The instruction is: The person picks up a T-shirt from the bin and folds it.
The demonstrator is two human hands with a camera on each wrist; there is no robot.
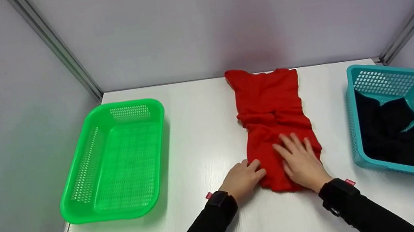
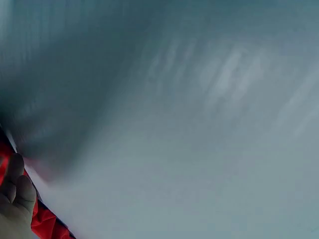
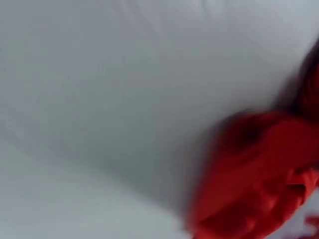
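A red garment (image 1: pixel 267 94) lies lengthwise on the white table, bunched into creases across its middle. Its far end reaches the back edge of the table. My right hand (image 1: pixel 301 163) rests on the near part with fingers spread over the cloth. At the lower left edge of the garment, my left hand (image 1: pixel 241 177) touches the cloth with its fingertips, fingers slightly bent. In the left wrist view, fingers (image 2: pixel 25 191) show against the red cloth at the lower left. The right wrist view has blurred red folds (image 3: pixel 249 184) and none of the hand.
On the left stands a green basket (image 1: pixel 121 216) with nothing in it. A blue basket (image 1: pixel 354 126) at the right holds black cloth items (image 1: pixel 397 135). Grey panels (image 1: pixel 160 28) enclose the white table (image 1: pixel 197 134) at the back and sides.
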